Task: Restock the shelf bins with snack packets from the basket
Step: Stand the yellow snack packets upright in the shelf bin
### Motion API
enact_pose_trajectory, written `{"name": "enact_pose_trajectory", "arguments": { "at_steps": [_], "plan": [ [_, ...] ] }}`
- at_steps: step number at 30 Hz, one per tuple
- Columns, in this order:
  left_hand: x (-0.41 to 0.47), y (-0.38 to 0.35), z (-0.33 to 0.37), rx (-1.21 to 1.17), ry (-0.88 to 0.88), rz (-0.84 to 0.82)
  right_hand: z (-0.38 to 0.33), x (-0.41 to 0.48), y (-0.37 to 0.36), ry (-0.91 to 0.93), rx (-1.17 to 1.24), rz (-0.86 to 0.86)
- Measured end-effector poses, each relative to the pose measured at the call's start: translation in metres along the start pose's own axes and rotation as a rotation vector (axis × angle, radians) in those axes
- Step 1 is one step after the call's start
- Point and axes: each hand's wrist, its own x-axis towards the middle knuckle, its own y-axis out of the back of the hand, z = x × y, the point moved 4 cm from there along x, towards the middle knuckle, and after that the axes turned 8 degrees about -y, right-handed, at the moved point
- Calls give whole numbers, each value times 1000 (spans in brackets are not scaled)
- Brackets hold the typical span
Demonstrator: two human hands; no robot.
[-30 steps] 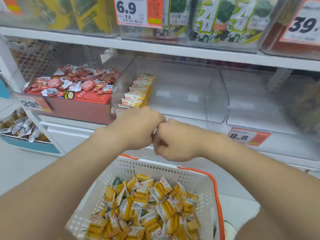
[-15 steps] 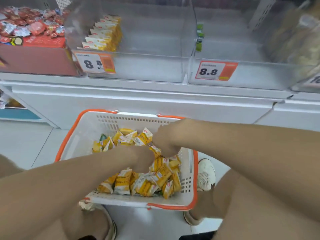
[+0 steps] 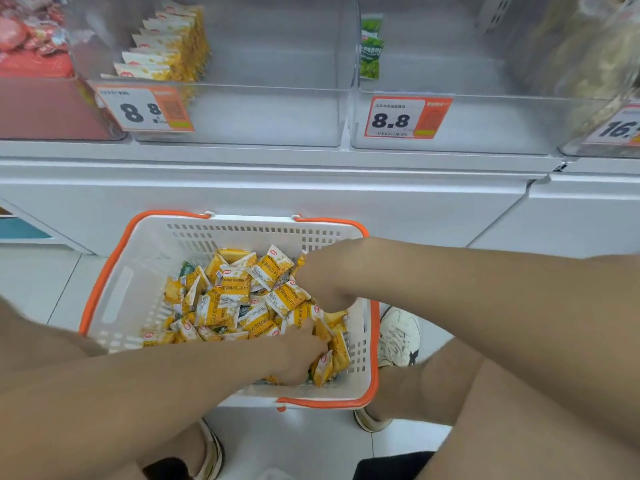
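Observation:
A white basket with an orange rim (image 3: 114,268) stands on the floor below the shelf, holding a heap of yellow snack packets (image 3: 235,296). My right hand (image 3: 323,278) is at the heap's right side, its fingers curled down around packets. My left hand (image 3: 298,351) is pushed into the packets at the basket's near right corner, with its fingers buried out of sight. Above, a clear shelf bin (image 3: 263,112) has a short row of the same yellow packets (image 3: 166,50) standing at its left side.
A second clear bin (image 3: 485,126) to the right holds a few green packets (image 3: 371,46) at its left wall. Orange 8.8 price tags (image 3: 405,117) hang on both bin fronts. A red tray of sweets (image 3: 31,39) sits far left. My shoes (image 3: 398,337) stand beside the basket.
One second ago both hands were up at the bin's front edge. They dropped into the basket and now sit deeper in the packets. The view has tilted down.

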Motion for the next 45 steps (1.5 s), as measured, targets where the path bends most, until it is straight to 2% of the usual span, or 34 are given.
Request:
{"name": "enact_pose_trajectory", "arguments": {
  "at_steps": [6,10,15,18,20,23,26,29,35,39,43,45],
  "plan": [
    [5,24,-3,-109,4,109,8,2,10,18,28,11],
    [-8,55,-16,-279,11,305,26,0,24,2,51,37],
    [-47,111,-34,-657,-38,707,50,-7,45,-66,69,68],
    [-77,142,-41,-947,-91,787,63,-13,57,-66,176,90],
    [-97,157,-48,-938,-81,787,74,-17,68,-54,319,159],
    [-126,177,-51,-1013,-165,826,88,-19,85,-53,535,323],
    [-159,196,-57,-1038,-178,965,99,-21,95,-42,782,426],
    [-186,212,-67,-1039,-193,1084,98,-26,101,55,1046,417],
    [-215,225,-74,-1024,-152,1188,88,-33,114,108,1274,383],
    [-222,233,-78,-1001,-160,1386,89,-33,122,102,1440,394],
    [-223,236,-82,-1033,-193,1281,93,-34,129,45,1492,482],
    [-224,236,-84,-1124,-239,1249,94,-34,132,39,1569,546]
  ]
}}
